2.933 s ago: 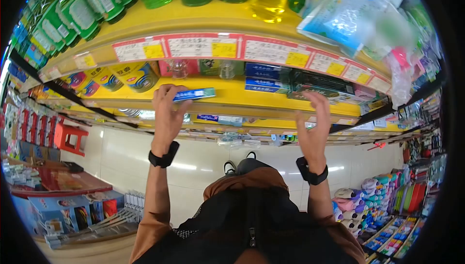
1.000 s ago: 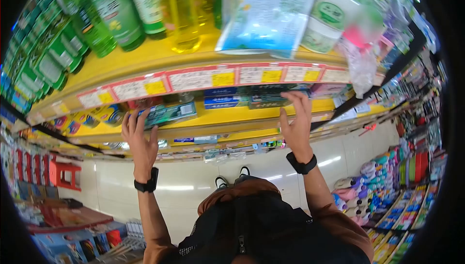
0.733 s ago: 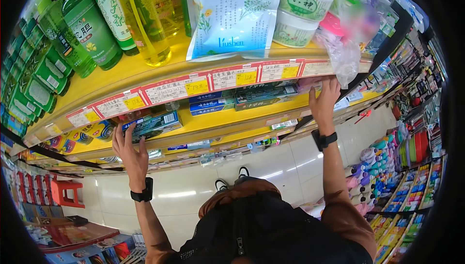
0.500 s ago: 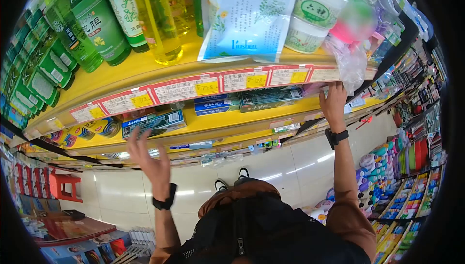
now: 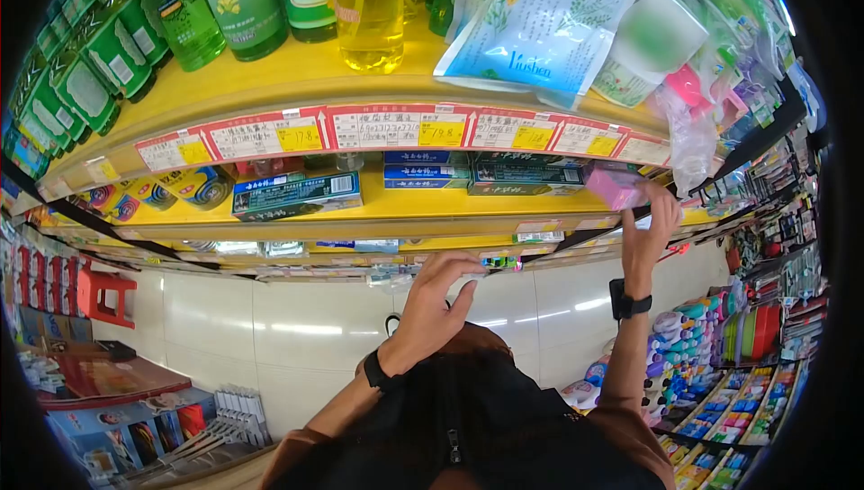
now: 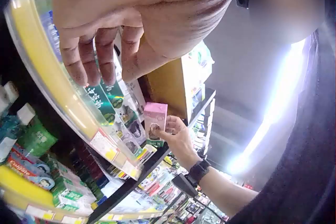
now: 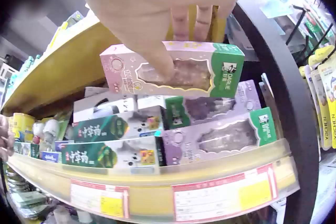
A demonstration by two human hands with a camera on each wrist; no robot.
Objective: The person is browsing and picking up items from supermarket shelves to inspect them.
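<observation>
My right hand (image 5: 650,229) pinches a pink and green Darlie toothpaste box (image 7: 223,69) at the right end of the lower shelf. In the right wrist view, the thumb lies across the box's front window. Below it lie purple Darlie toothpaste boxes (image 7: 220,137), beside green and white toothpaste boxes (image 7: 110,153). My left hand (image 5: 427,310) is back from the shelf, in front of my body, its fingers loosely bent and holding nothing. A dark green toothpaste box (image 5: 297,195) lies on the shelf's left part. Blue toothpaste boxes (image 5: 423,170) are stacked near the middle.
A yellow upper shelf (image 5: 270,85) with price tags overhangs these boxes. It bears green bottles (image 5: 243,4), a yellow bottle (image 5: 369,13) and a white-blue Liushen bag (image 5: 549,26). A black shelf upright (image 7: 268,72) stands right of the right hand.
The left hand has let go of the dark green box and drawn back toward my body. The right hand has moved to the shelf's right end and taken hold of the pink box.
</observation>
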